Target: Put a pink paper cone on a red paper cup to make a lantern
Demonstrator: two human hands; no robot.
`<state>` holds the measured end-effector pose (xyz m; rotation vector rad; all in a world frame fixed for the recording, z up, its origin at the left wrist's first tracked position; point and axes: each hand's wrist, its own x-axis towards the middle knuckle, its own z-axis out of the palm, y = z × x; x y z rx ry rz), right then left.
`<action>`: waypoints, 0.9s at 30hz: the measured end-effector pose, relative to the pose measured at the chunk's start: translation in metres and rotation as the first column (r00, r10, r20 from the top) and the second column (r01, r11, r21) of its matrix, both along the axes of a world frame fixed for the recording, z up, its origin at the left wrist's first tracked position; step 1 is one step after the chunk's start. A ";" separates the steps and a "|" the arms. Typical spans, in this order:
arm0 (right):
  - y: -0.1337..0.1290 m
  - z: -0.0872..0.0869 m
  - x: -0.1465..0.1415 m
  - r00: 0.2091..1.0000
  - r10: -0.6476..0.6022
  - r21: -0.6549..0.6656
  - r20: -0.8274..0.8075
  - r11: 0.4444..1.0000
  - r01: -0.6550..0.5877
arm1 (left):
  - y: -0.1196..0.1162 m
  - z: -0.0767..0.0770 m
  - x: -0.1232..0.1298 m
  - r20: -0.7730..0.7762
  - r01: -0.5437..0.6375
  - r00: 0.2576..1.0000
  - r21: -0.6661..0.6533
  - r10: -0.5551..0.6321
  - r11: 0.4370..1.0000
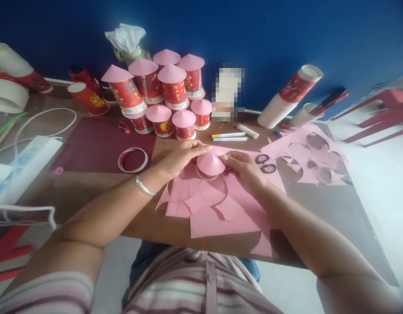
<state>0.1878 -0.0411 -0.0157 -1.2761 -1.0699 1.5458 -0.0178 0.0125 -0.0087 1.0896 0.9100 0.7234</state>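
A pink paper cone [210,163] sits point up on a short red paper cup [206,176], whose white rim shows below it. My left hand [184,157] grips the cone's left side, its thumb lying along the upper edge. On the other side, my right hand [243,168] has its thumb pressed on the cone's right slope, with the fingers curled and partly hidden behind. Under both hands lie overlapping pink paper sheets [227,224] with round cutouts and scraps. Black scissors handles [265,164] rest just right of my right hand.
Several red cups with pink cone tops [171,89] stand stacked at the back. Two markers [229,137] and a glue stick [248,131] lie before the blue wall. A cut cup ring [132,160] is left; cup stacks [291,96] and cutout paper [314,155] are right. A white power strip [28,168] lies far left.
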 end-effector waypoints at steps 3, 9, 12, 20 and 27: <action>0.000 -0.002 0.000 1.000 -0.006 -0.009 -0.014 1.000 0.006 | 0.000 -0.001 -0.001 0.021 -0.004 1.000 -0.026 0.004 1.000; 0.001 -0.003 -0.001 1.000 0.012 0.003 -0.029 1.000 -0.012 | 0.000 -0.003 -0.001 0.060 -0.002 0.998 -0.050 0.005 0.999; 0.000 -0.003 0.000 1.000 0.015 0.012 -0.005 1.000 -0.015 | 0.001 -0.005 -0.001 0.068 0.007 0.998 -0.052 -0.003 0.999; -0.015 0.000 0.002 0.792 -0.368 0.689 0.487 0.719 -0.090 | -0.003 0.006 -0.019 -0.202 0.024 0.968 0.670 0.150 0.742; -0.020 -0.002 -0.005 0.695 -0.365 0.732 0.619 0.588 -0.343 | -0.007 0.018 -0.029 -0.489 0.441 0.843 0.867 0.226 0.232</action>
